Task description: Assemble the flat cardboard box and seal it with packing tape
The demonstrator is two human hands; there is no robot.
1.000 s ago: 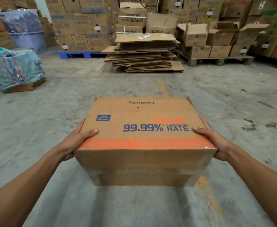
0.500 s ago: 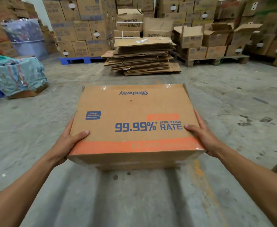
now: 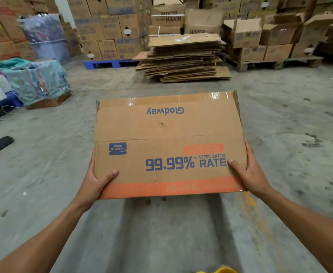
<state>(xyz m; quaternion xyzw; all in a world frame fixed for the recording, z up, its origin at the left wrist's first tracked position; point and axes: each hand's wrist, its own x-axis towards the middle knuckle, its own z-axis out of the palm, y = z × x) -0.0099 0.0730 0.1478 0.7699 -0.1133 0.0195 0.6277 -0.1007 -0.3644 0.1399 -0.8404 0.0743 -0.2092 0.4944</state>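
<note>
The assembled cardboard box [image 3: 167, 142] is held up off the concrete floor [image 3: 181, 233], out in front of the person, its broad printed face tilted toward the camera. That face reads "Glodway" upside down near the far edge and "99.99% STERILIZATION RATE" in blue near the near edge, above an orange band. Glossy clear packing tape [image 3: 211, 96] shines along the far edge.

The left hand [image 3: 94, 184] grips the box's near left corner: its thumb lies curled over the printed face, while the other fingers pass behind the left side and are hidden. The right hand [image 3: 246, 172] grips the right edge likewise, thumb pressed on the face just beside the word "RATE", fingers wrapped round the side out of sight.

Beyond the box a pile of flattened cartons [image 3: 183, 58] lies on the floor. Stacked boxes [image 3: 110, 26] stand behind it on a blue pallet [image 3: 106, 63], and open boxes [image 3: 260, 36] on a wooden pallet to the right. A cloth-covered bundle [image 3: 37, 79] sits at the left
</note>
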